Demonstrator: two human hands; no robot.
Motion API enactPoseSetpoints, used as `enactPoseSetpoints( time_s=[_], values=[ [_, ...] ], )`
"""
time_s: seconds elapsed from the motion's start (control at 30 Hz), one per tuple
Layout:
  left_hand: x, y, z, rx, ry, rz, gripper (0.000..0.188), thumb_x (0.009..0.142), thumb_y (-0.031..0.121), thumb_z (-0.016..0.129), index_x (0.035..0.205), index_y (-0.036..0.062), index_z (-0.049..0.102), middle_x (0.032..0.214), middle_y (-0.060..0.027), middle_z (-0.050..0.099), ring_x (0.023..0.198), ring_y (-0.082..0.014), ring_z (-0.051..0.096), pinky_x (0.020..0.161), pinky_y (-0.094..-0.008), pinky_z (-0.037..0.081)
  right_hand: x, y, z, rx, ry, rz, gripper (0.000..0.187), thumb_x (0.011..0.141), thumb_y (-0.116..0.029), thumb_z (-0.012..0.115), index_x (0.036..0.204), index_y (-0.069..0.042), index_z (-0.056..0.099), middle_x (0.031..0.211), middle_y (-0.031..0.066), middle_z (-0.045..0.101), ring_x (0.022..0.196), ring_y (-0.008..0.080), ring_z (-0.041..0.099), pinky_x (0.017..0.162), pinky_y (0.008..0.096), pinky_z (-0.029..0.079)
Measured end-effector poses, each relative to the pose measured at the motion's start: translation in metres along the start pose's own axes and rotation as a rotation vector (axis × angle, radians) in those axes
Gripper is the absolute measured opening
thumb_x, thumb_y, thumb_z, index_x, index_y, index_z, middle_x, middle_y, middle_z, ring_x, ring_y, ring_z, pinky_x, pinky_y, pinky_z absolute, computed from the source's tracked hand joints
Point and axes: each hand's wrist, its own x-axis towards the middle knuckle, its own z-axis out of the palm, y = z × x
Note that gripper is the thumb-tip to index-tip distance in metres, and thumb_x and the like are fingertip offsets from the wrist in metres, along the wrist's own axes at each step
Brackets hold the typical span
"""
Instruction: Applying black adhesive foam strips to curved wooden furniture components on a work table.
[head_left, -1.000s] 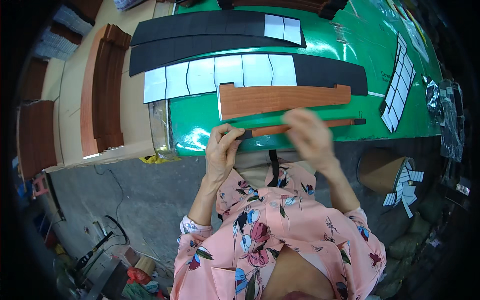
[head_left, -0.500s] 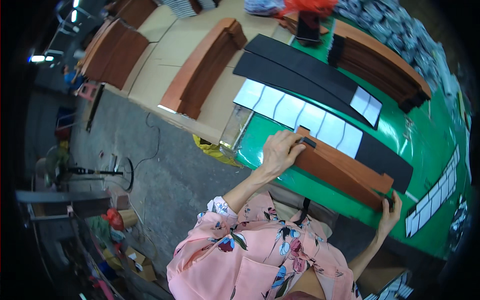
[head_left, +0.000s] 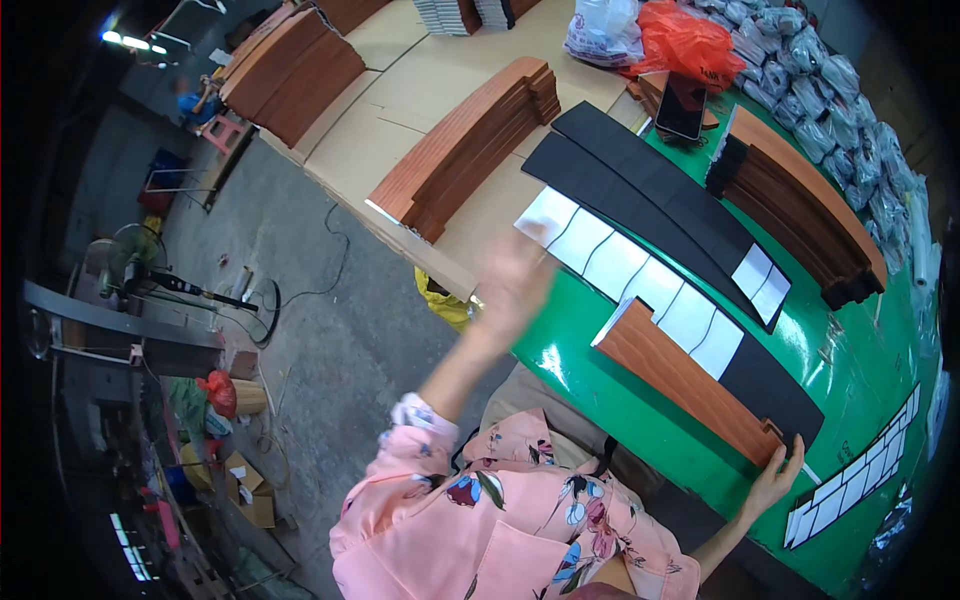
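Note:
A curved reddish-brown wood-look piece (head_left: 685, 380), notched at its ends, lies along the near edge of the green tabletop. My right hand (head_left: 775, 480) grips its right end, fingers closed around the edge. My left hand (head_left: 515, 280) is in the air, apart from the piece and near the tabletop's left end; motion smears its fingers. Just beyond the piece lie black curved strips (head_left: 640, 175), one partly covered by a row of white adhesive pieces (head_left: 625, 270). A small white patch (head_left: 761, 283) sits at the right end of another.
Brown curved pieces stand stacked at right (head_left: 800, 205), on the cardboard-covered table (head_left: 465, 145) and farther left (head_left: 290, 80). Behind are a phone (head_left: 682, 105), an orange bag (head_left: 685, 45) and bagged grey parts (head_left: 820, 75). A white-patched strip (head_left: 855, 470) lies at right.
My left hand has let go of the brown piece's left end and moved up and left. The piece now shows its broad face; my right hand stays at its right end. The view has shifted.

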Motion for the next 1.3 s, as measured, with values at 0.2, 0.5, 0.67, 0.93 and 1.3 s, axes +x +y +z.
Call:
enactPoseSetpoints(
  time_s=[0.2,0.5,0.67,0.93,1.3],
  values=[
    [0.060,-0.121,-0.076,0.617,0.108,-0.108,0.057,0.078,0.028,0.065,0.127,0.0063,0.048,0.108,-0.0188,0.057,0.093,-0.0354,0.057,0.082,-0.0447,0.045,0.003,-0.017,0.002,0.094,0.066,0.054,0.029,0.095,-0.013,0.048,0.119,0.002,0.055,0.122,0.0123,0.055,0.113,0.0240,0.052,0.095,0.0342,0.040],
    [0.081,-0.169,-0.074,0.330,-0.186,-0.166,0.049,0.080,0.031,0.062,0.120,0.0025,0.053,0.098,-0.0209,0.062,0.092,-0.0398,0.058,0.081,-0.0450,0.046,-0.006,-0.050,0.005,0.092,0.031,-0.159,0.021,0.090,0.000,0.051,0.108,0.003,0.061,0.113,0.0123,0.060,0.108,0.0242,0.056,0.093,0.0330,0.043],
    [0.064,-0.147,-0.088,0.094,-0.100,-0.071,0.043,0.083,0.018,0.063,0.119,-0.0033,0.054,0.108,-0.0226,0.060,0.097,-0.0344,0.059,0.084,-0.0383,0.046,-0.009,-0.101,0.006,0.132,0.103,-0.287,0.021,0.082,0.006,0.055,0.100,-0.001,0.064,0.107,0.0119,0.062,0.105,0.0273,0.058,0.091,0.0359,0.045],
    [-0.012,0.018,-0.062,-0.496,-0.898,0.261,0.049,0.076,0.021,0.066,0.118,-0.0008,0.056,0.118,-0.0225,0.056,0.108,-0.0357,0.053,0.093,-0.0423,0.042,-0.064,-0.163,0.009,0.036,0.092,-0.888,0.028,0.076,-0.007,0.063,0.103,-0.011,0.064,0.113,0.0053,0.058,0.110,0.0261,0.054,0.097,0.0488,0.040],
    [-0.021,0.088,0.009,-0.523,-1.261,0.539,0.047,0.084,0.030,0.059,0.119,-0.0010,0.056,0.116,-0.0216,0.058,0.102,-0.0341,0.059,0.087,-0.0377,0.047,-0.077,-0.118,0.033,-0.083,-0.278,-0.722,0.033,0.064,-0.016,0.072,0.094,-0.007,0.060,0.090,0.0042,0.062,0.083,0.0196,0.060,0.072,0.0310,0.048]
  ],
)
